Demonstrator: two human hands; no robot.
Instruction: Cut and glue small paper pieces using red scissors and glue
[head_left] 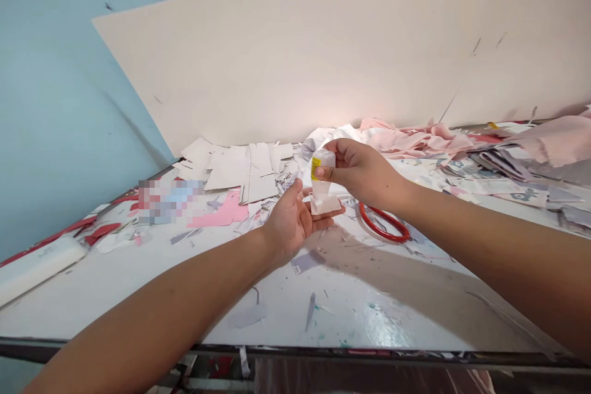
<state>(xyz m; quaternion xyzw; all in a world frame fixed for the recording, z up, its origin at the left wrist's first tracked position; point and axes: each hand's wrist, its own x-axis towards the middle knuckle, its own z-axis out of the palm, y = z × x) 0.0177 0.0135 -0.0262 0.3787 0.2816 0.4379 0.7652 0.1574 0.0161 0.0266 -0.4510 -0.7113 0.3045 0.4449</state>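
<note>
My right hand [357, 167] pinches a small translucent glue bottle [320, 171] with a yellow label, held tip down. Its tip rests on a small pale piece [325, 204] that lies in the upturned palm of my left hand [295, 218]. The left fingers curl loosely under that piece and support it. Both hands hover above the middle of a white, glue-smeared worktable [351, 301].
A red ring [384, 225] lies on the table under my right wrist. White card pieces [240, 166] and pink scraps [221, 214] lie to the left, pink sheets [415, 135] and printed papers [498, 181] to the right. A large beige board [369, 49] leans behind. A white roll [37, 265] lies at far left.
</note>
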